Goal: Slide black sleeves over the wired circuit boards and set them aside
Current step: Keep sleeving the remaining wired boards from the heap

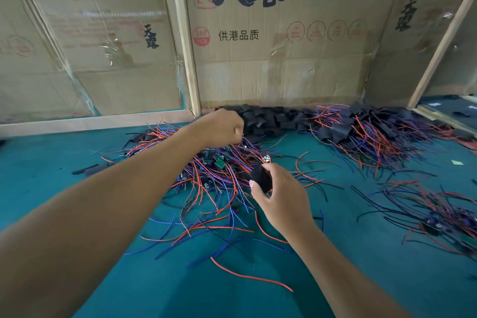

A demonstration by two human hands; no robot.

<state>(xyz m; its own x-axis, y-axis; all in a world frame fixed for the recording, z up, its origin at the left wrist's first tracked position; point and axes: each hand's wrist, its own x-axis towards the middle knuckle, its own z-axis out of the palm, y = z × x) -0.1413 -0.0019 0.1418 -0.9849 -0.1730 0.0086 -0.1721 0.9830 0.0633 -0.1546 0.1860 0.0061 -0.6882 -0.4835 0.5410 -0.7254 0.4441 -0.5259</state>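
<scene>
Teal table [77,163], right hand [281,196] gripping sleeve [260,178]

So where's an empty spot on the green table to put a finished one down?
The green mat is bare left of the middle wire pile, and at the near edge between the two forearms. Crowded: the middle pile, the black sleeves along the cardboard wall, and the wire heaps on the right.

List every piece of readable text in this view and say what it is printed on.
"天露": large black characters on the centre cardboard panel.
"鲜鸡蛋": black, same panel, top right.
"供港品质": black, same panel.
"温氏": red seal, same panel.
"360 PCS": red circle, same panel.
"天露": left cardboard panel and right cardboard panel.
Red fine print and round icons: too blurred.
</scene>
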